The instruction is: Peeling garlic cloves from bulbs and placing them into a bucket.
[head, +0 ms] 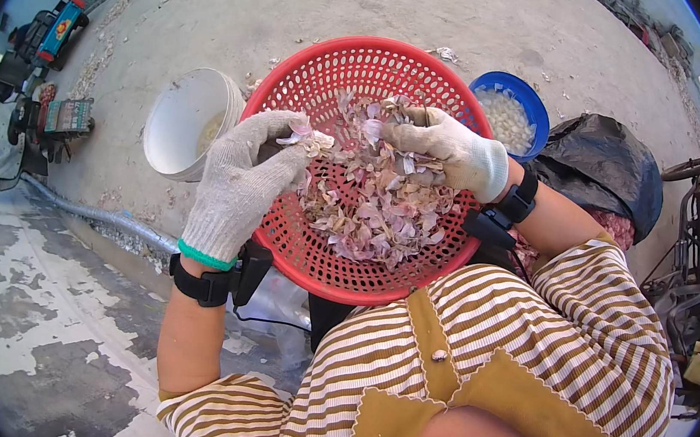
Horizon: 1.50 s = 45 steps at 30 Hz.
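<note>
A red perforated plastic basket (374, 66) rests before me, close against my lap. Loose papery garlic skins (375, 221), pinkish and tan, lie heaped in its middle and right. My left hand (235, 173), in a knitted work glove with a green cuff, pinches a bit of garlic skin (310, 139) between thumb and fingers above the basket's left side. On the opposite side, my gloved right hand (452, 149) has its fingers curled at the top of the heap, with skins around the fingertips. Whether a clove is hidden in that grasp I cannot tell.
A white bucket (170, 123) stands left of the basket. Behind its right rim, a blue bowl (545, 121) holds peeled garlic cloves (505, 119). Black plastic sheeting (601, 169) partly covers a pink mesh sack (614, 226). Parked vehicles (53, 36) are at far left.
</note>
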Tool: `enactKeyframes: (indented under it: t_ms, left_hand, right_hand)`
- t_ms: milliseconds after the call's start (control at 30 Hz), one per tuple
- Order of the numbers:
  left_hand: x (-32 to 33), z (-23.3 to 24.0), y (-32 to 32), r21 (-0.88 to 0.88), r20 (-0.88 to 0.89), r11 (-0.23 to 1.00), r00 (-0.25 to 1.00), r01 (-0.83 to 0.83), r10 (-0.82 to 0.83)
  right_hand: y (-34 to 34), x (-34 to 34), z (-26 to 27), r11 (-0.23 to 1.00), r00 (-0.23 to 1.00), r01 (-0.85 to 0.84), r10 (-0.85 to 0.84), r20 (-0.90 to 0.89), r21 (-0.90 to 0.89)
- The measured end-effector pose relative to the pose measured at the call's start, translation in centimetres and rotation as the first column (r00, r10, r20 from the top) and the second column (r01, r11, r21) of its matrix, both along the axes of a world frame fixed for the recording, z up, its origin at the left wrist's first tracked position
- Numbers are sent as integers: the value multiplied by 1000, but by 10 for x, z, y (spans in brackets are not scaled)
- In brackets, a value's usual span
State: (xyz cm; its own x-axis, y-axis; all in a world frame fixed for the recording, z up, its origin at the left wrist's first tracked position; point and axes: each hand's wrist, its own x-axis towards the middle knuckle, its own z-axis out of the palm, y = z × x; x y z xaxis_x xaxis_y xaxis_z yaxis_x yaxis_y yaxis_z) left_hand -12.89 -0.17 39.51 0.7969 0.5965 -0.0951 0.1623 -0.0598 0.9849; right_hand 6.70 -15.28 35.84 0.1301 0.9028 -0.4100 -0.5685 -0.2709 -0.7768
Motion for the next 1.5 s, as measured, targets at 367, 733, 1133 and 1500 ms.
enactKeyframes:
  t_ms: [367,733,1133,1500]
  left_hand:
    - [10,4,-6,-86,-123,984,978,156,-166]
    - [15,3,0,-202,-55,978,997,44,-56]
    - [-46,-36,9,236,-237,963,954,-129,185]
    - [-46,-50,2,152,-126,972,972,-178,198]
  right_hand:
    - [24,-12,-1,967,916,-197,124,380,159]
    - [29,2,-5,961,997,62,-69,17,270]
    - [-82,96,-11,928,737,368,-324,593,50]
    - [-136,111,-64,822,577,491,-60,814,-288]
